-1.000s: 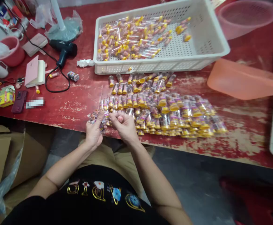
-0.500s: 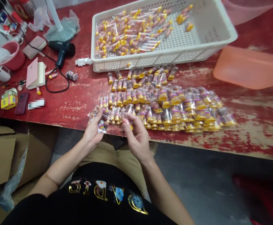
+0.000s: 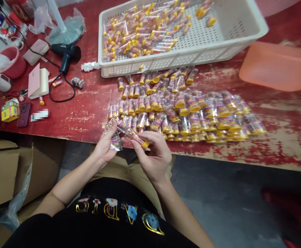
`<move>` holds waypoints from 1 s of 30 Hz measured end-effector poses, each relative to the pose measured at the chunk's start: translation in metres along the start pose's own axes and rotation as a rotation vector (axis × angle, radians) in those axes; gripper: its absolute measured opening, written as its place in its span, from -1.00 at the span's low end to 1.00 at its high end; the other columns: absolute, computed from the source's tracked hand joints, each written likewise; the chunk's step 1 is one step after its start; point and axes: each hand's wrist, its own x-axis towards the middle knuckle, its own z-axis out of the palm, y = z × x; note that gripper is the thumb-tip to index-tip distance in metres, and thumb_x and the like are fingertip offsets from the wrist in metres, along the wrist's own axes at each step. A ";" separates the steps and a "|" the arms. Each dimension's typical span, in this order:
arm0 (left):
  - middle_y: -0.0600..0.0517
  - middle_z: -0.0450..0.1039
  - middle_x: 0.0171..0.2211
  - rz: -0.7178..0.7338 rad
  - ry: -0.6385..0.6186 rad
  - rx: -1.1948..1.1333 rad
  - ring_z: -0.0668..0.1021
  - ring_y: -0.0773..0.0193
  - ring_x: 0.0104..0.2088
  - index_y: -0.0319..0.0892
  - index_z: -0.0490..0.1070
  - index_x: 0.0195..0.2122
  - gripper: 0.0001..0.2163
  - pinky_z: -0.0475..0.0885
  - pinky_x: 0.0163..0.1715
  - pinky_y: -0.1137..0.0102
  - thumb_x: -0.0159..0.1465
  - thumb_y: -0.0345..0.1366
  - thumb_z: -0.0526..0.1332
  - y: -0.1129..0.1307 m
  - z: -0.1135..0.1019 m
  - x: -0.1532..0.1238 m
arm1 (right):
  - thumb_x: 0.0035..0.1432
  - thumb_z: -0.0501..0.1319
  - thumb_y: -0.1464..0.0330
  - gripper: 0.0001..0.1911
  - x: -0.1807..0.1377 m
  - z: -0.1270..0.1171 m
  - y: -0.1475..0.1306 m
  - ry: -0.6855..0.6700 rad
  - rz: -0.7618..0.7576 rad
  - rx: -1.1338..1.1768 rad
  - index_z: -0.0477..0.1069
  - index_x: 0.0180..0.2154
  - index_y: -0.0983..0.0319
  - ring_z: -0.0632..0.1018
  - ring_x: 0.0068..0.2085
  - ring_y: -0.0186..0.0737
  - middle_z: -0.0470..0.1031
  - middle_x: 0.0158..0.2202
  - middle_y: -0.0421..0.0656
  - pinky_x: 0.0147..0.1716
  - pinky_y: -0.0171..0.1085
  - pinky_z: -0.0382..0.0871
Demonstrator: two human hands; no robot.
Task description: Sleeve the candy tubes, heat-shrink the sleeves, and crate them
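My left hand is closed on a small stack of clear printed plastic sleeves, held at the table's front edge. My right hand pinches a clear tube with a yellow cap, its open end pointing toward the sleeves. Just beyond both hands lies a wide spread of wrapped yellow-capped tubes on the red table. Farther back a white perforated crate holds several unwrapped tubes.
A black hair dryer with its cord lies at the left, near a pink notepad, a red bowl, a yellow box and a dark phone. An orange plastic tray sits at the right. Cardboard boxes stand below left.
My hands have come apart and dropped slightly toward me; the right hand now holds a tube out level, where a second ago both hands were bunched together. The view has shifted nearer the table.
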 end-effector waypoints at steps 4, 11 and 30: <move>0.08 0.58 -0.34 0.062 -0.049 0.083 0.55 0.43 -0.50 -0.23 0.53 -0.19 -0.63 0.45 -0.56 0.54 0.04 -0.22 0.57 -0.006 -0.003 -0.002 | 0.13 0.41 0.44 -0.64 0.001 -0.004 -0.009 0.030 -0.031 -0.027 0.58 -0.03 0.01 0.62 -0.16 -0.12 0.59 -0.17 -0.13 -0.15 -0.10 0.56; 0.02 0.58 -0.40 0.238 -0.100 0.188 0.44 0.48 -0.61 -0.30 0.53 -0.30 -0.53 0.35 -0.63 0.52 -0.10 -0.13 0.62 -0.011 -0.001 -0.010 | 0.34 0.14 0.48 -0.48 -0.001 -0.014 -0.017 -0.202 0.034 0.132 0.42 0.25 -0.03 0.57 0.11 -0.06 0.54 0.09 -0.05 0.05 0.00 0.55; 0.05 0.61 -0.25 0.284 -0.177 0.273 0.46 0.43 -0.52 0.03 0.40 0.28 -0.20 0.29 -0.66 0.54 -0.03 -0.26 0.59 -0.018 -0.001 -0.032 | 0.16 0.38 0.49 -0.61 0.002 -0.003 -0.024 0.138 0.037 -0.017 0.64 -0.09 -0.14 0.52 -0.36 -0.23 0.49 -0.36 -0.21 -0.42 -0.20 0.45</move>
